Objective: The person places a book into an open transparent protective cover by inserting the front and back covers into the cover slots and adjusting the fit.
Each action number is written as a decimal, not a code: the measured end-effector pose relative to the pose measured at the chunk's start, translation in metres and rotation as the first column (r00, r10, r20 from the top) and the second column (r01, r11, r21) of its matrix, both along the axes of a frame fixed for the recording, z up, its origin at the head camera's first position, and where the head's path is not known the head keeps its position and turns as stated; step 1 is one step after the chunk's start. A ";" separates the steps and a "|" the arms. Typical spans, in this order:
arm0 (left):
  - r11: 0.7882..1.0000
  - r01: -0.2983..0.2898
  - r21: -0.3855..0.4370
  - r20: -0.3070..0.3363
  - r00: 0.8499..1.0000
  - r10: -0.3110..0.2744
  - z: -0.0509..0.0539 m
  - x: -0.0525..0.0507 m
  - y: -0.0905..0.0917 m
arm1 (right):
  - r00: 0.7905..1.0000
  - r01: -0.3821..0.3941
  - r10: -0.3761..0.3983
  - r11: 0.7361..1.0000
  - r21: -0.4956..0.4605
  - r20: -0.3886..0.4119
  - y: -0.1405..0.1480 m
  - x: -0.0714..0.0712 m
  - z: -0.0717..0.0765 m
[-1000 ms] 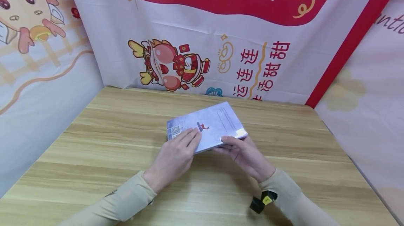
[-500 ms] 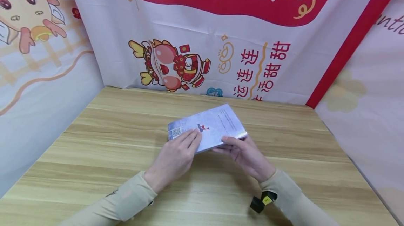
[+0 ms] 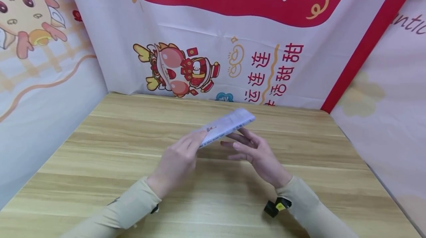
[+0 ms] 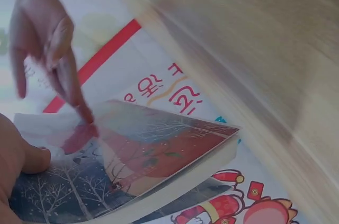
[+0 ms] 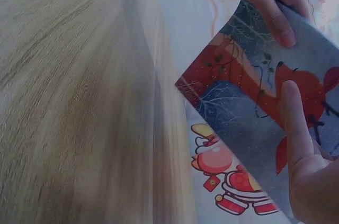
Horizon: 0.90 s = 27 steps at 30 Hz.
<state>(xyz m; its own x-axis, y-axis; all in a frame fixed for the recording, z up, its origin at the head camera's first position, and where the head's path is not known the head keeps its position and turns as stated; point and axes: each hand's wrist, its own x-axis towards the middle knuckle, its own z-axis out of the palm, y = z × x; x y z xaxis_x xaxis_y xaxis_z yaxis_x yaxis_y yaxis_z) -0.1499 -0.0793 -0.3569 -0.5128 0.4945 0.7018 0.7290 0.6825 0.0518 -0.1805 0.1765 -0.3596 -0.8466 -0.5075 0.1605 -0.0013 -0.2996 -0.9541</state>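
Observation:
A book (image 3: 229, 124) with a pale blue back cover is held tilted above the table in the head view, its spine toward me. My left hand (image 3: 176, 162) grips its left end, fingers on the back cover and thumb underneath. In the right wrist view the downward-facing front cover (image 5: 249, 97) shows a red fox-like animal and bare trees, and the left thumb lies on it. My right hand (image 3: 261, 155) is below the book's right end with fingers spread. Its fingertips reach the underside; whether all of them touch cannot be told.
A wood-grain table (image 3: 116, 149) lies beneath both hands. Behind it hangs a white and red printed cloth (image 3: 206, 27), with further printed cloths at both sides. A small black and yellow device (image 3: 279, 207) is at the right wrist.
The book has tipped so that its spine now faces me and its back cover looks narrower. My right thumb has come off the back cover, and the right fingers have spread beneath.

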 end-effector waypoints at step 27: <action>0.924 0.104 0.367 0.216 0.957 -0.193 0.006 -0.003 -0.002 | 0.982 0.179 -0.183 0.979 0.100 0.042 -0.003 -0.006 -0.010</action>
<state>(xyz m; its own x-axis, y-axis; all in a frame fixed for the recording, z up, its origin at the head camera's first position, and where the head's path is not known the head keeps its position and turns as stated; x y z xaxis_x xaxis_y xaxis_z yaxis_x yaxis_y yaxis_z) -0.1527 -0.0814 -0.3509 -0.6290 0.3253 0.7060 0.7548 0.4729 0.4546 -0.1861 0.1734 -0.3697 -0.9316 -0.3560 0.0735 0.0019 -0.2069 -0.9784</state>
